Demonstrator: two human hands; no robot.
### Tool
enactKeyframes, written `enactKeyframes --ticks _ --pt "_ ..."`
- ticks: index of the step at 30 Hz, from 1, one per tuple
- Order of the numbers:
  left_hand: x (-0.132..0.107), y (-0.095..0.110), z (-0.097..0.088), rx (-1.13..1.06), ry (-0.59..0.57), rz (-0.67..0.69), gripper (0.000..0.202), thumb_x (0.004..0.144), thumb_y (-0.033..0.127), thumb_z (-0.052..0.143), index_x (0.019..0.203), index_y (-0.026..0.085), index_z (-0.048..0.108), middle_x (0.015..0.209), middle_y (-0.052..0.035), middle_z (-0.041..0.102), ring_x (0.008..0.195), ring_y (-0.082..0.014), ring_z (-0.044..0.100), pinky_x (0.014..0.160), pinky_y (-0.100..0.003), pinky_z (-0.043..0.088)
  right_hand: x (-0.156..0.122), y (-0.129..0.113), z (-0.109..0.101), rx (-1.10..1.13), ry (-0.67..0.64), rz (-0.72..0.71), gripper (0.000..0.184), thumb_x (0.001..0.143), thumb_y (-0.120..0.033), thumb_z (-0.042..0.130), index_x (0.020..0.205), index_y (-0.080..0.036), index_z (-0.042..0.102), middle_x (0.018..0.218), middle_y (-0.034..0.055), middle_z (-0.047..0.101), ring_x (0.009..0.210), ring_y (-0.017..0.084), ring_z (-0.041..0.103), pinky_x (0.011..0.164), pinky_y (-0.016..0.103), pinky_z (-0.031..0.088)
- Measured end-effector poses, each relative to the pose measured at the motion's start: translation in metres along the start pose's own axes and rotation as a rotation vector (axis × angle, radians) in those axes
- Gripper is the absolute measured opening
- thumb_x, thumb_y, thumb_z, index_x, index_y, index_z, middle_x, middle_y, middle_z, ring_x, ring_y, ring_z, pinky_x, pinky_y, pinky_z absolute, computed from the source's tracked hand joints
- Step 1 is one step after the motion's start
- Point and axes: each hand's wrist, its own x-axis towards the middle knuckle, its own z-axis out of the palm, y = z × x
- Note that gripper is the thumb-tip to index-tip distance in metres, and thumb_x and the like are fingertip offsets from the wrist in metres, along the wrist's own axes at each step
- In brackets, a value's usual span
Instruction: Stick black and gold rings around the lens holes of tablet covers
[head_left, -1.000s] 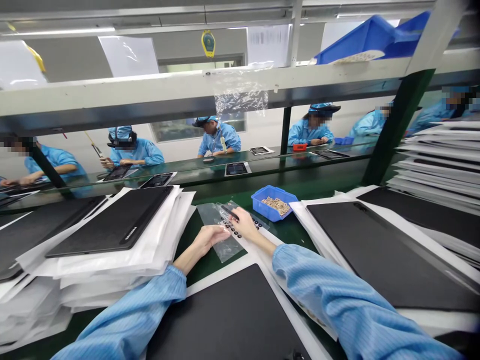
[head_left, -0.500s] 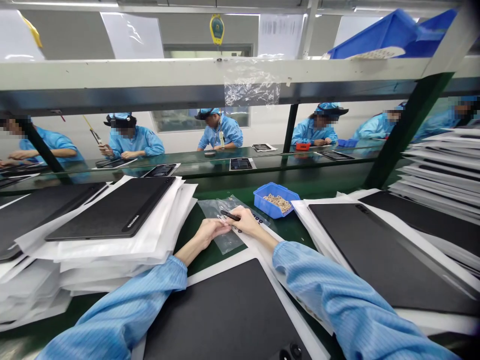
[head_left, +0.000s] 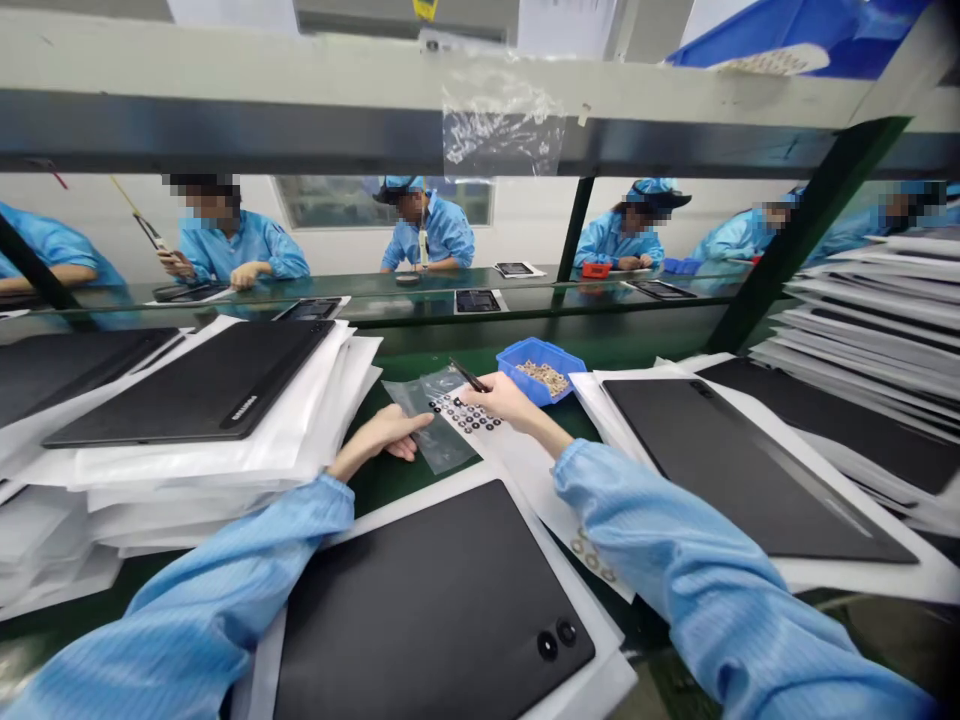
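My right hand [head_left: 504, 398] is shut on slim black tweezers [head_left: 469, 376], their tips pointing up and away from me. Below it lies a clear film sheet [head_left: 463, 413] dotted with small black rings. My left hand [head_left: 379, 433] rests palm down at the edge of a clear plastic bag [head_left: 424, 440], holding nothing. Close to my right hand stands a blue plastic bin [head_left: 525, 362] full of small tan rings. A black tablet [head_left: 420, 610] with two round camera rings lies on white sheeting [head_left: 540, 510] nearer me, under my forearms.
Stacks of black tablets on white sleeves [head_left: 202, 380] rise on the left, and another black tablet [head_left: 742, 465] lies on the right. Further white-sleeved stacks [head_left: 862, 330] stand at far right. Co-workers in blue smocks sit across the green bench [head_left: 382, 480], beneath a white overhead rail [head_left: 300, 70].
My left hand has moved left, off the film, exposing more rings. The tweezers now point up and away. The whole view has shifted upward in the frame as my head tipped down.
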Motion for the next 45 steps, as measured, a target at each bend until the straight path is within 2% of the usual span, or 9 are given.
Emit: enactKeyframes --ticks 3,6,8,11,14,28,39,42,45 --pt "-0.021 0.003 -0.01 0.21 0.11 0.097 0.028 0.081 0.035 0.069 0.07 0.013 0.056 0.052 0.0011 0.051 0.052 -0.0156 0.056 0.05 -0.024 0.039 -0.051 -0.017 -0.013 0.046 -0.056 0.093 0.021 0.063 -0.034 0.065 0.063 -0.014 0.06 0.05 -0.0056 0.042 0.045 0.006 0.03 0.045 0.022 0.023" --pt "-0.053 0.012 0.002 0.326 0.146 0.291 0.026 0.078 0.03 0.069 0.066 0.018 0.05 0.05 0.0038 0.043 0.054 -0.0153 0.051 0.051 -0.023 0.028 -0.119 -0.023 -0.018 0.039 -0.107 0.164 0.017 0.065 -0.031 0.065 0.063 -0.014 0.063 0.054 -0.003 0.049 0.048 0.007 0.034 0.047 0.023 0.025" --pt "-0.076 0.016 0.023 0.385 0.015 0.509 0.028 0.08 0.03 0.066 0.062 0.018 0.047 0.053 0.0042 0.045 0.053 -0.0124 0.046 0.053 -0.023 0.025 -0.162 -0.021 -0.017 0.014 -0.149 0.232 0.017 0.068 -0.031 0.064 0.064 -0.014 0.063 0.056 -0.0018 0.051 0.051 0.008 0.037 0.049 0.023 0.027" --pt "-0.104 0.014 0.06 0.413 -0.319 0.967 0.028 0.087 0.026 0.055 0.062 0.017 0.045 0.057 0.0042 0.046 0.052 -0.0097 0.042 0.054 -0.022 0.027 -0.209 -0.013 -0.012 0.012 -0.166 0.357 0.018 0.071 -0.033 0.061 0.066 -0.016 0.062 0.056 -0.0021 0.049 0.051 0.009 0.037 0.049 0.024 0.027" --pt "-0.113 0.002 0.087 0.321 -0.454 1.155 0.023 0.089 0.021 0.05 0.067 0.017 0.048 0.068 0.0017 0.05 0.062 -0.0105 0.046 0.059 -0.021 0.033 -0.231 -0.004 -0.007 0.045 -0.13 0.409 0.017 0.073 -0.032 0.061 0.066 -0.017 0.059 0.055 -0.0028 0.046 0.05 0.009 0.036 0.048 0.024 0.027" --pt "-0.104 -0.007 0.097 0.304 -0.447 1.193 0.021 0.09 0.017 0.047 0.07 0.016 0.046 0.07 0.0004 0.048 0.068 -0.0124 0.046 0.062 -0.024 0.034 -0.238 -0.005 0.001 0.062 -0.063 0.47 0.017 0.076 -0.029 0.06 0.068 -0.014 0.058 0.057 -0.0029 0.043 0.053 0.009 0.035 0.048 0.023 0.028" --pt "-0.112 -0.012 0.096 0.315 -0.446 1.208 0.019 0.093 0.018 0.045 0.079 0.014 0.056 0.077 -0.0026 0.05 0.076 -0.0159 0.046 0.069 -0.028 0.038 -0.232 -0.016 -0.001 -0.152 -0.097 0.37 0.022 0.076 -0.021 0.058 0.059 -0.017 0.044 0.053 -0.006 0.038 0.049 0.007 0.033 0.045 0.021 0.027" --pt "-0.133 -0.022 0.091 0.364 -0.448 1.195 0.017 0.096 0.019 0.042 0.097 0.014 0.058 0.093 -0.0069 0.052 0.089 -0.0198 0.046 0.077 -0.032 0.041 -0.237 -0.01 0.0 -0.068 0.026 0.31 0.02 0.077 -0.024 0.064 0.061 -0.016 0.055 0.053 -0.0049 0.045 0.049 0.008 0.039 0.046 0.021 0.032" --pt "-0.151 -0.032 0.088 0.524 -0.432 1.261 0.03 0.097 0.021 0.042 0.125 0.021 0.05 0.115 -0.0107 0.05 0.105 -0.0266 0.042 0.083 -0.04 0.041 -0.247 -0.002 0.007 0.121 0.335 0.224 0.028 0.087 -0.032 0.057 0.066 -0.015 0.065 0.056 -0.0015 0.053 0.049 0.009 0.047 0.048 0.023 0.038"
